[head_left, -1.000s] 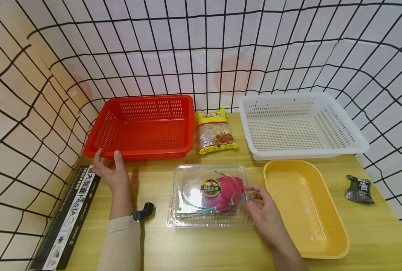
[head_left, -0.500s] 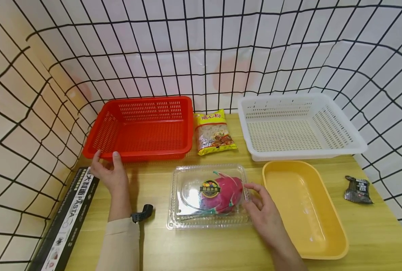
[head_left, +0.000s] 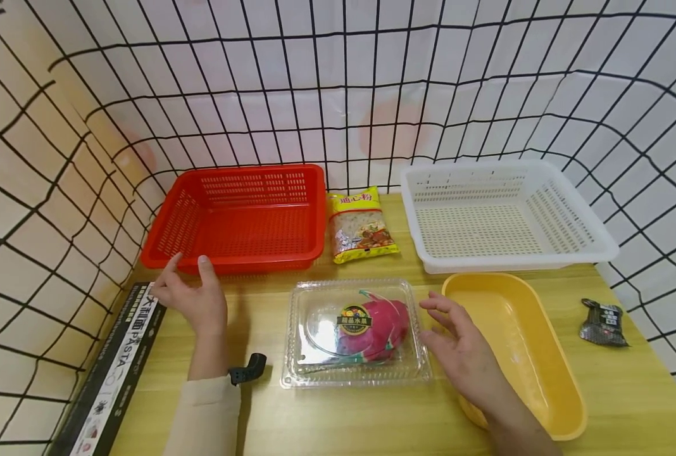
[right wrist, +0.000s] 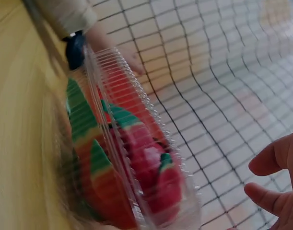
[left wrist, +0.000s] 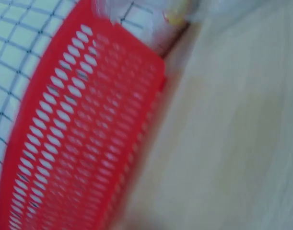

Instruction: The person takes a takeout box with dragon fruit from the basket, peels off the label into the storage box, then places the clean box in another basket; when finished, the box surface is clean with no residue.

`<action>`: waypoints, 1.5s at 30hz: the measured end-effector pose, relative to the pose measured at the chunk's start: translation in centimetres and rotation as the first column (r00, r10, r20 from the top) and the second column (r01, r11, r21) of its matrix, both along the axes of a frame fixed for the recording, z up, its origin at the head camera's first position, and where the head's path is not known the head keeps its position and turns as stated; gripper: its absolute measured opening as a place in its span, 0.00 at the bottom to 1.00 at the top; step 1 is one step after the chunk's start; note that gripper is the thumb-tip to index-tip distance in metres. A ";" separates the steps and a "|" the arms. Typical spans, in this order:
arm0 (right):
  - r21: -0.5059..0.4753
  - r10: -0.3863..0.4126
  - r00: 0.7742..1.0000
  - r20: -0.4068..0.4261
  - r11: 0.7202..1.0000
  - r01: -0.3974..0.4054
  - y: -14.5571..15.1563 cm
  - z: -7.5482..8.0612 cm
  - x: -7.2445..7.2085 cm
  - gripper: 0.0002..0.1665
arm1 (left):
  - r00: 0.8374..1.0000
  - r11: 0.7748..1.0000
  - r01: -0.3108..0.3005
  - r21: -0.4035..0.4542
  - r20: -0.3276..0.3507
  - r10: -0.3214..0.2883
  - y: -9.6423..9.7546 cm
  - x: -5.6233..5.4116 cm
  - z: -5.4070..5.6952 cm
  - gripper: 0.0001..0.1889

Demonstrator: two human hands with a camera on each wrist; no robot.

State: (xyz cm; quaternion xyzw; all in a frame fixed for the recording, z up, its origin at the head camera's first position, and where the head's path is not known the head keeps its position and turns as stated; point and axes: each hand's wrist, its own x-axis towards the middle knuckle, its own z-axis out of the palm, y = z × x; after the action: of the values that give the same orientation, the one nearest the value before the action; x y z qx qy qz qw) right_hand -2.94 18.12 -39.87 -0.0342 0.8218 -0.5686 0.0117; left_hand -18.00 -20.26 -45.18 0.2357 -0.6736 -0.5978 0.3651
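A clear plastic clamshell box [head_left: 309, 316] lies closed on the table in the head view, a pink dragon fruit [head_left: 386, 326] inside it and a round label on its lid. Just right of the box, my right hand [head_left: 457, 345] hovers with loosely bent fingers, apart from it and holding nothing. The right wrist view has its fingers [right wrist: 268, 196] off the box's side. My left hand [head_left: 195, 301] is by the front left corner of the red basket [head_left: 252, 261], thumb and fingers spread and holding nothing. Whether its fingertips touch the rim, I cannot tell.
A yellow pasta bag [head_left: 363, 228] lies between the red basket and a white basket [head_left: 514, 261]. The yellow tray [head_left: 520, 335] is partly under my right forearm. A long pasta box [head_left: 110, 373] lies at left, a small black packet [head_left: 602, 323] at right. Black wire mesh [head_left: 346, 82] encloses the table.
My right hand has let go of the clear box's right edge and moved slightly right. The left hand has shifted slightly right near the red basket's rim. The box has stayed put.
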 end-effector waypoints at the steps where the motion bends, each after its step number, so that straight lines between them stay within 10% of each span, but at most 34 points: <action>1: 0.026 0.022 1.000 -0.016 0.999 -0.022 0.1 0.3 0.0 0.23 | 1.000 1.000 0.014 -0.023 -0.012 -0.015 0.2 0.2 0.3 0.22; 6: 0.189 0.138 0.988 -0.076 0.974 -0.121 0.3 1.7 -0.4 0.23 | 0.982 0.975 0.148 -0.167 -0.093 -0.165 1.2 1.6 1.3 0.20; 9: 0.315 0.196 0.976 -0.093 0.936 -0.158 0.4 2.5 -1.1 0.23 | 0.936 0.916 0.291 -0.276 -0.117 -0.333 1.8 2.7 1.6 0.16; 16: 0.522 0.357 0.928 -0.104 0.814 -0.255 0.2 3.5 -4.6 0.23 | 0.731 0.658 0.613 -0.437 -0.002 -0.682 4.1 5.0 1.7 0.14; 23: 0.574 0.491 0.869 -0.062 0.730 -0.371 -1.5 3.1 -8.9 0.20 | 0.570 0.474 0.797 -0.375 0.208 -0.795 6.7 5.9 0.7 0.21; 32: 0.600 0.654 0.752 -0.080 0.634 -0.488 -3.6 1.6 -12.5 0.14 | 0.448 0.423 0.894 -0.148 0.291 -0.845 7.8 5.7 -0.4 0.25; 45: 0.531 0.644 0.765 -0.019 0.655 -0.538 -4.2 -0.3 -14.0 0.05 | 0.440 0.453 0.891 0.011 0.225 -0.870 8.4 5.8 -1.3 0.23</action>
State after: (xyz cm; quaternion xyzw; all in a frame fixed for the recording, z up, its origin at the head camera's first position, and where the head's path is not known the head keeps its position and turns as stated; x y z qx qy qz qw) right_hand -16.92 13.94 -40.16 -0.3553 0.8786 -0.2956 0.1202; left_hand -12.18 -11.84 -46.49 -0.1112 -0.7617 -0.6359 -0.0556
